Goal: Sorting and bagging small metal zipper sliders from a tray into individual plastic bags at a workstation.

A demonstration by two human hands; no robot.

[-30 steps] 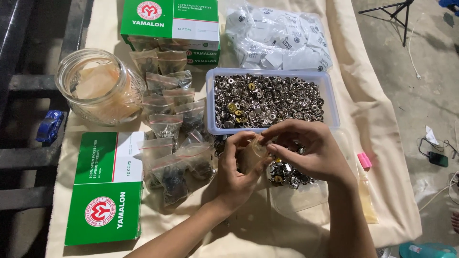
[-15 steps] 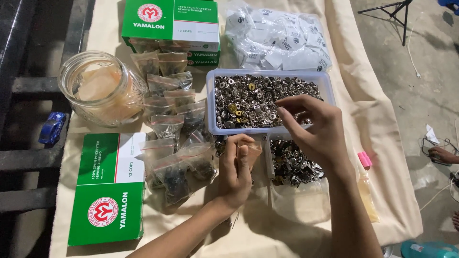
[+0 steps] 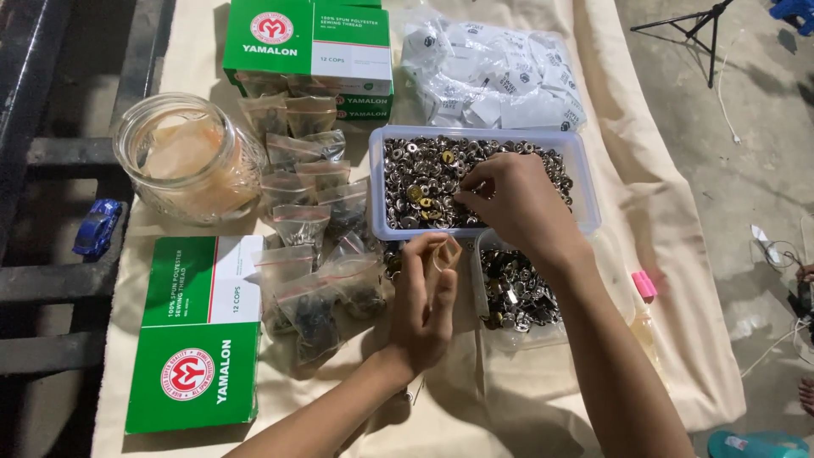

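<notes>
Snap fasteners, small silver and brass-coloured metal pieces, fill a clear plastic tub [image 3: 585,182] that sits on a cream cloth [image 3: 678,280] spread over the table. The right hand [image 3: 517,203] reaches down into the tub from the near side, its fingertips [image 3: 465,191] pinched together among the fasteners [image 3: 415,178]; it seems to be grasping one or two of them, though the piece itself is too small to make out. The left hand [image 3: 424,301] hovers just in front of the tub, fingers curled around a small clear plastic bag [image 3: 447,253] held upright at its top edge. Just right of this hand lies a second, shallower clear container [image 3: 517,288] heaped with more metal pieces, partly under the right forearm.

To the left of the hands, a loose spread of small filled bags [image 3: 309,220] runs from the far green boxes toward the near edge, some overlapping. A round glass jar [image 3: 186,157] stands left of the bags. One green and white box [image 3: 199,331] lies flat at the near left, and a stack of similar boxes [image 3: 309,42] sits at the far side. A clear bag of white labels [image 3: 492,72] rests just beyond the tub. A small pink object [image 3: 644,284] lies on the cloth to the right, and a blue toy car [image 3: 96,226] sits on the dark rail at the left.
</notes>
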